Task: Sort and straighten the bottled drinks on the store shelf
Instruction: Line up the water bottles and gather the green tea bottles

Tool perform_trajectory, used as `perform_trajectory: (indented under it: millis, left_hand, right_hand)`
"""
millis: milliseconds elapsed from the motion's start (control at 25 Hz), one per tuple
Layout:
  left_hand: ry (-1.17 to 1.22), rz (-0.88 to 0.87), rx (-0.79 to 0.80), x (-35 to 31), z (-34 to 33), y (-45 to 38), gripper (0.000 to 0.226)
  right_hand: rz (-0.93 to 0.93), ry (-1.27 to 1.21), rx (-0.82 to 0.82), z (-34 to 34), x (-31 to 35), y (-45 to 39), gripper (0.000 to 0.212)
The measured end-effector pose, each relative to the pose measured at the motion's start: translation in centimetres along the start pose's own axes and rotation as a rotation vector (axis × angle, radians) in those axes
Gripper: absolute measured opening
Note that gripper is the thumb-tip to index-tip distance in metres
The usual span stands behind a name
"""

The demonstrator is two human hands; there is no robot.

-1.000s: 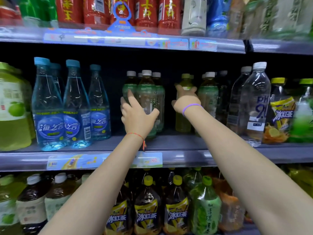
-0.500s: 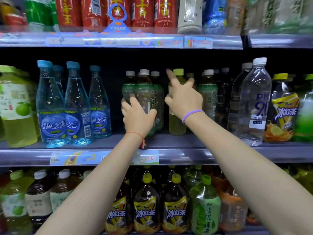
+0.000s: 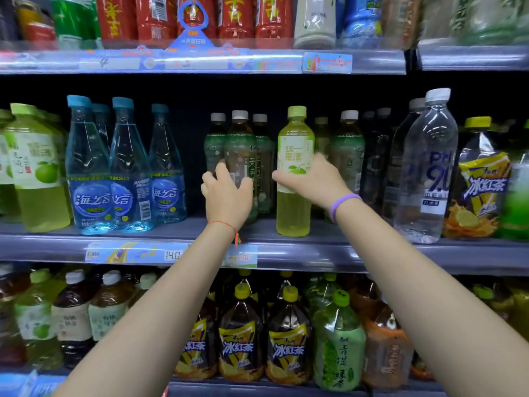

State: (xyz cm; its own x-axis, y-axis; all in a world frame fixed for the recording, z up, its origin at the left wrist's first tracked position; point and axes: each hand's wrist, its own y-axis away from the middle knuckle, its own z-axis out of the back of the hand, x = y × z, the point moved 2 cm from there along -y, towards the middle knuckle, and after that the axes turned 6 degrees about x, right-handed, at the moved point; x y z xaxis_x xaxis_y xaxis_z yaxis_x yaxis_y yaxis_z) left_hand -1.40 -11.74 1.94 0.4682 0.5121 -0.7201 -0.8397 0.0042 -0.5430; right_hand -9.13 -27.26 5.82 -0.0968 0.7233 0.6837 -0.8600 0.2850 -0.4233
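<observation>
On the middle shelf (image 3: 286, 250) my right hand (image 3: 315, 181) grips a yellow-green drink bottle (image 3: 294, 156) with a lime cap, upright near the shelf's front edge. My left hand (image 3: 227, 193) is wrapped around a green tea bottle (image 3: 240, 144) with a white cap, the front one of a small group. More white-capped green tea bottles (image 3: 347, 150) stand to the right, behind my right hand.
Blue water bottles (image 3: 126, 167) stand left of the tea, large green drink jugs (image 3: 34, 167) further left. Clear tall water bottles (image 3: 426, 167) and iced-tea bottles (image 3: 481, 179) stand right. The lower shelf holds several iced-tea bottles (image 3: 240, 336); red bottles (image 3: 234, 15) line the top shelf.
My right hand has brought the yellow-green bottle forward from the back row to the shelf's front edge. My left hand has stayed on the green tea bottle.
</observation>
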Motion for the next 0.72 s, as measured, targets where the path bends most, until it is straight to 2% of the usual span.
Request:
perform_trajectory:
  millis: [80,240,320,400,640,720]
  left_hand:
    - [-0.01,0.008,0.034,0.0,0.2,0.2,0.059]
    - [0.082,-0.068,0.059,0.2,2.0,1.4,0.046]
    - [0.194,-0.154,-0.019,1.1,4.3,1.9,0.029]
    - [0.251,-0.224,-0.098,2.4,7.1,2.1,0.023]
    - [0.12,-0.418,-0.464,10.2,18.6,0.0,0.023]
    - [0.057,-0.376,-0.551,13.7,22.4,-1.7,0.034]
  right_hand:
    - [0.014,-0.076,0.085,-1.0,-1.4,0.1,0.045]
    - [0.163,-0.296,0.052,-3.1,0.2,1.3,0.039]
    - [0.256,-0.335,0.048,-4.6,2.3,2.3,0.042]
    - [0.328,-0.351,0.039,-6.3,5.0,3.2,0.048]
    - [0.399,-0.444,0.004,-15.6,16.2,4.0,0.049]
    - [0.41,-0.449,-0.025,-19.3,19.4,3.9,0.053]
